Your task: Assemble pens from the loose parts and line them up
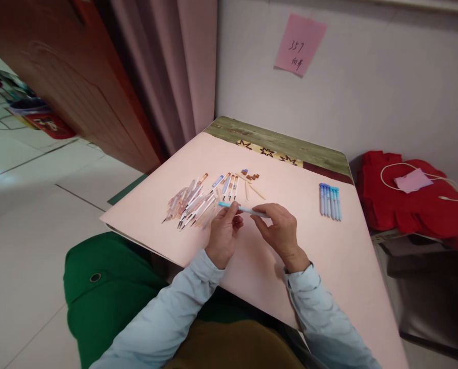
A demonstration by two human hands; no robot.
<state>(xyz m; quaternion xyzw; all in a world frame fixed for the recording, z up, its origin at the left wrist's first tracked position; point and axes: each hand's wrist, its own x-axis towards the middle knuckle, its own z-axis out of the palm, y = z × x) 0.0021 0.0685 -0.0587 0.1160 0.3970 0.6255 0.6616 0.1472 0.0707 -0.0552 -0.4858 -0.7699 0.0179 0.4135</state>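
Note:
A slim pale-blue pen (246, 209) is held level above the table between both hands. My left hand (223, 233) pinches it near its bright blue end. At the other end, the fingers of my right hand (278, 228) close round the barrel. Just beyond my left hand lies a loose heap of pen parts (190, 202), with white refills and clear or brownish barrels. Small brown pieces (253, 177) and several cream sticks (247, 190) lie behind the pen. Over to the right, several blue pens (330, 202) lie side by side in a row.
The pink-topped table (309, 287) has a green patterned far edge by the wall. A pink note (301, 45) is stuck on the wall. Red cloth (401, 200) with a cord lies on the right, a green stool cover (109, 287) on the left, and a wooden door (86, 66) stands beyond.

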